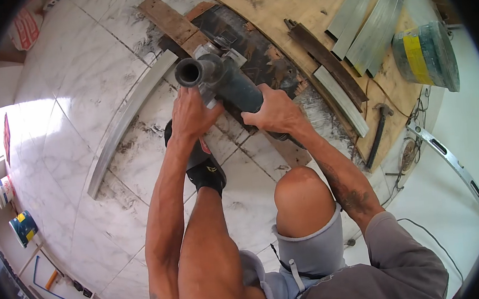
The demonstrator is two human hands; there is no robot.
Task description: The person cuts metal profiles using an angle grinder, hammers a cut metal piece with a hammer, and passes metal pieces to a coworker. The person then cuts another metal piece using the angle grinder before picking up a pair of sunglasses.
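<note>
An angle grinder [240, 85] with a dark grey-green body is held low over the floor in the head view. A black round part with an open end [190, 73] points up toward me from its front. My right hand [277, 108] is wrapped round the rear of the body. My left hand [192, 111] is closed at the front, just below the round part; its fingertips are partly hidden. Beneath the tool lie wooden boards [170, 19] and a dark, scuffed panel [241, 28]. The grinder's disc is hidden from me. My shoe [206, 175] stands close to my left hand.
A pale metal bar [130, 121] lies on marble-look tiles at left. On a plywood sheet [273, 0] at right rest metal profiles [373, 26], a brown wooden strip [328, 61] and a hammer [380, 133]. Further right are a bucket [440, 58] and a spirit level [452, 169].
</note>
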